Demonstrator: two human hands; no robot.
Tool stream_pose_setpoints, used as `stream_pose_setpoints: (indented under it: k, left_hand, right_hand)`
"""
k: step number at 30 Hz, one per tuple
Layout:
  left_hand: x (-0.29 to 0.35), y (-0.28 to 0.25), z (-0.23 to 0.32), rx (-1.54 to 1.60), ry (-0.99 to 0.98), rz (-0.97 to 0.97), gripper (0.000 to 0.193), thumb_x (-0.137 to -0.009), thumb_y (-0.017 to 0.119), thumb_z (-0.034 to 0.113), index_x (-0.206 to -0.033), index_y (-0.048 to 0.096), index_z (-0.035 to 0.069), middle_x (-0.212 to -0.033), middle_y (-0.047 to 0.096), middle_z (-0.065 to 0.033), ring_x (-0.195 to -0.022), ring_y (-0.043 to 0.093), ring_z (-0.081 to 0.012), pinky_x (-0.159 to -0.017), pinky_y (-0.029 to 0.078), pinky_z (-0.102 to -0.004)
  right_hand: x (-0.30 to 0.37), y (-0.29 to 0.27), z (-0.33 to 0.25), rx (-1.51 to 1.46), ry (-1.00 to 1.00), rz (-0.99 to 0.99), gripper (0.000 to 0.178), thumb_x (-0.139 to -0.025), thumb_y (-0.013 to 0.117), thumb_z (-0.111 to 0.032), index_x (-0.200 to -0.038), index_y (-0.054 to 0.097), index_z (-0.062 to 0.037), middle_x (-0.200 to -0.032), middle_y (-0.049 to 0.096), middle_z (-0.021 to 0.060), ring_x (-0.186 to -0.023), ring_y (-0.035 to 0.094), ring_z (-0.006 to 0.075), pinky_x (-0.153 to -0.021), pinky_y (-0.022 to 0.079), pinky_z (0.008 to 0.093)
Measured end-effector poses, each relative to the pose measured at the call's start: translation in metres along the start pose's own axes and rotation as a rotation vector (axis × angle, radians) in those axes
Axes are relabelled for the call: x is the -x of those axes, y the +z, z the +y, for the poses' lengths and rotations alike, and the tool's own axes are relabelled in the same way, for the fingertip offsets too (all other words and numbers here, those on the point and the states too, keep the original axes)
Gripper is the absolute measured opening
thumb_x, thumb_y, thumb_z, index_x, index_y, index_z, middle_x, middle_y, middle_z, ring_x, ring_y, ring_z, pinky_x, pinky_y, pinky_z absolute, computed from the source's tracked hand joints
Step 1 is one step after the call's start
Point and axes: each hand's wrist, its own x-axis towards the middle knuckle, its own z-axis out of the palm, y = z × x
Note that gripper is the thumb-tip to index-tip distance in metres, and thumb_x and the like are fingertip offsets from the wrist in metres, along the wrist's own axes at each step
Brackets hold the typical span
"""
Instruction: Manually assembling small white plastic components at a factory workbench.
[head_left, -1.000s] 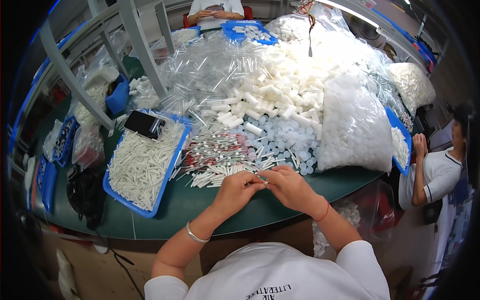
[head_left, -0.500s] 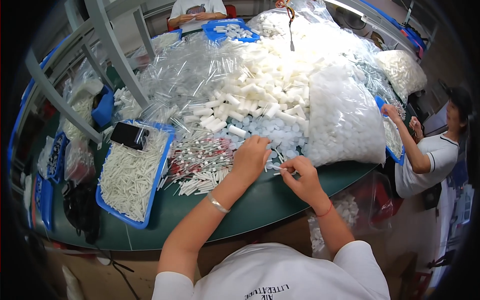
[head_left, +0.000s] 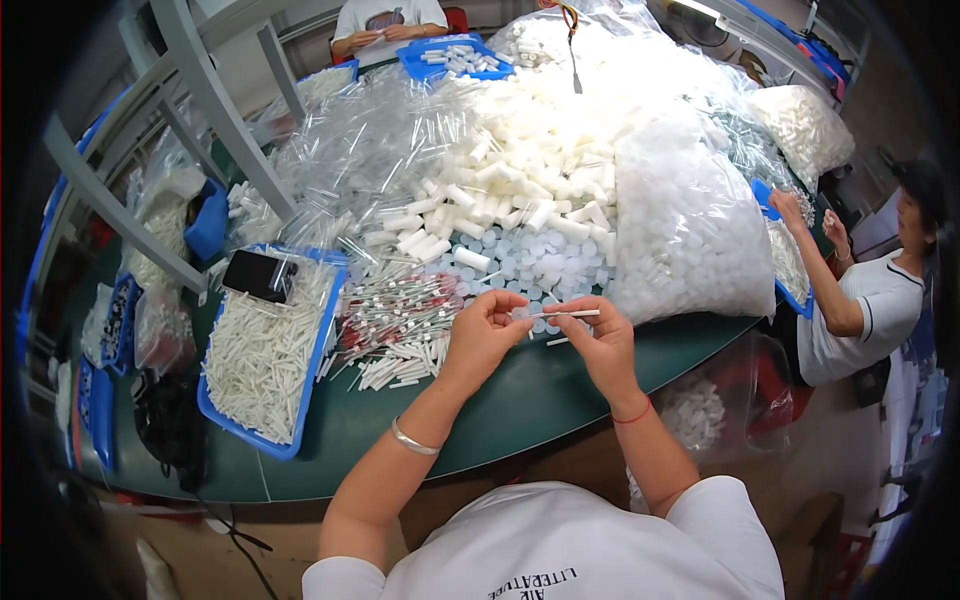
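Near the front of the green table (head_left: 400,440), both my hands are raised close together. Pinched in the fingers of my right hand (head_left: 606,350) is a thin white stick (head_left: 580,314), lying level and pointing toward the left hand. My left hand (head_left: 483,335) grips a small translucent disc (head_left: 520,313) between thumb and fingertips, at the stick's left end. Whether stick and disc are joined, I cannot tell. Behind the hands spreads a pile of translucent discs (head_left: 495,255). To the left lie thin rods with white ends (head_left: 405,308) and short white sticks (head_left: 395,365).
A blue tray (head_left: 322,370) of white sticks holds a black phone-like object (head_left: 258,275). White cylinders (head_left: 520,200) heap up beyond the discs, beside a large clear bag (head_left: 690,230). One co-worker (head_left: 860,290) works at right, another (head_left: 390,25) at the far side. Grey metal posts (head_left: 225,110) stand at left.
My left hand has drawn back from the disc pile and now has a disc in its fingers. My right hand has turned upward, bringing the stick level beside it.
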Motion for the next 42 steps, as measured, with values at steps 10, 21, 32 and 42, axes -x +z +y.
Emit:
stream_pose_setpoints:
  k: [10,21,32,42]
  left_hand:
    - [0.028,-0.003,0.001,0.29,-0.062,0.0,0.036,-0.088,0.063,0.004,-0.123,0.059,-0.004,-0.099,0.065,-0.0058,-0.086,0.064,-0.0101,-0.08,0.053,-0.022]
    - [0.036,-0.005,-0.007,0.469,-0.101,-0.068,0.038,-0.095,0.053,0.002,-0.133,0.05,-0.003,-0.116,0.061,-0.0123,-0.098,0.063,-0.0166,-0.089,0.054,-0.0279]
    - [0.038,-0.006,-0.016,0.572,-0.061,-0.068,0.034,-0.092,0.058,0.002,-0.126,0.053,-0.005,-0.112,0.063,-0.0111,-0.099,0.063,-0.0169,-0.091,0.053,-0.0283]
    - [0.039,-0.011,-0.02,0.615,-0.168,-0.124,0.033,-0.09,0.063,0.004,-0.121,0.058,-0.006,-0.107,0.065,-0.0115,-0.092,0.066,-0.0166,-0.086,0.055,-0.0267]
  right_hand:
    - [0.008,0.009,-0.003,0.301,-0.078,-0.065,0.013,-0.089,0.064,0.002,-0.102,0.06,0.0012,-0.101,0.069,0.0098,-0.09,0.064,0.0101,-0.074,0.051,0.0207]
    - [0.011,0.006,-0.001,0.343,-0.151,-0.095,0.018,-0.088,0.063,0.004,-0.105,0.059,0.0013,-0.102,0.069,0.0108,-0.09,0.065,0.0122,-0.078,0.052,0.0234]
    - [0.014,0.002,0.001,0.425,-0.136,-0.125,0.014,-0.088,0.064,0.003,-0.101,0.063,0.0002,-0.098,0.07,0.0053,-0.082,0.062,0.0067,-0.072,0.048,0.0197]
    - [0.013,0.014,0.002,0.417,-0.137,-0.126,0.011,-0.086,0.067,-0.003,-0.097,0.068,-0.0004,-0.09,0.067,0.0017,-0.078,0.059,0.0051,-0.07,0.046,0.019]
